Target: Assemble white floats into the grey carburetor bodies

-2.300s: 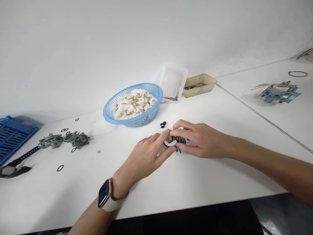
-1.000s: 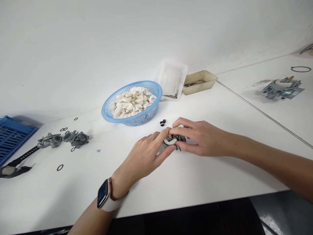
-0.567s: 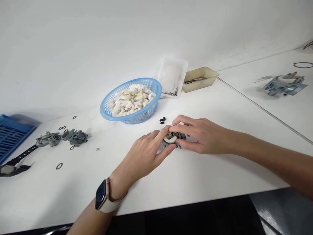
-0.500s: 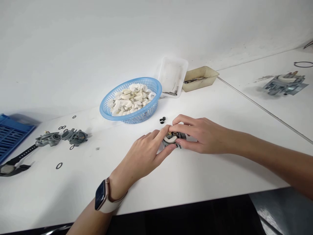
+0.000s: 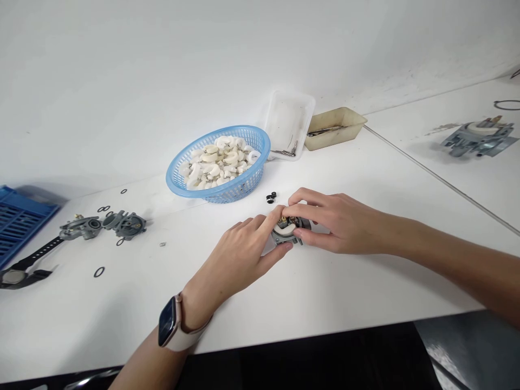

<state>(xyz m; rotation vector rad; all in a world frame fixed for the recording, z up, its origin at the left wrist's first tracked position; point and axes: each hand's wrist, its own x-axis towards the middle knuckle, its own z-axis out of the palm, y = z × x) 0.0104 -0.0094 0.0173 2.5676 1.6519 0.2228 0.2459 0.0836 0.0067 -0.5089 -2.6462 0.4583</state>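
in the head view, a grey metal carburetor body point(image 5: 279, 239) with a white curved plastic float point(image 5: 284, 229) and brass fittings point(image 5: 284, 219) sits low over the white table point(image 5: 345, 287), between the two hands. the left hand point(image 5: 244, 249) has its fingers narrowed on the body, index finger over the far edge, thumb along the near edge. the right hand point(image 5: 337, 222) is also closed in, its thumb against the right end of the float and its index fingertip meeting the left one at the far side. what the fingertips press underneath is hidden.

the float looks light, so an uneven push from the right thumb could tilt it or pop it out of place. the body looks lumpy beneath, and if the left grip eased it might rock or twist. with both index tips crowding the same spot, a small part there could be shoved aside unseen.

just beyond the hands lie small black-and-silver cylindrical parts point(image 5: 271, 197); a slip forward or a swing of the right knuckles could send them rolling. the blue plastic mesh basket point(image 5: 227, 193), heaped with white plastic floats point(image 5: 215, 165), stands farther back, less exposed to a knock.
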